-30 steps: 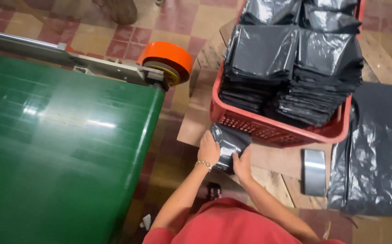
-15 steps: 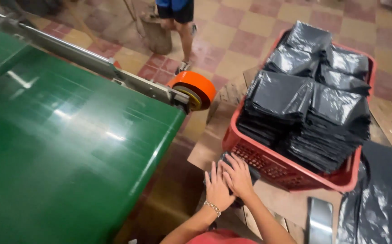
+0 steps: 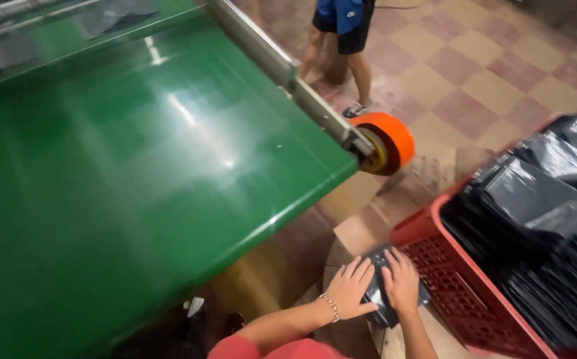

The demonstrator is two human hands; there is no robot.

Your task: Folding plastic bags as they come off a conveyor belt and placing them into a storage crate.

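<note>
Black plastic pouch point(image 3: 383, 292) mostly hidden under left hand point(image 3: 349, 289) and right hand point(image 3: 402, 282); fingers spread flat, pressing it. Glossy, crinkled, beside red crate point(image 3: 445, 266).

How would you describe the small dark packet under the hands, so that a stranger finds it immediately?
Start at the big red crate full of black bags. Just outside its left wall, on brown cardboard, lies the dark packet. Unlike the stacked bags, it lies alone outside the crate, pressed flat by the left hand and right hand.
</note>
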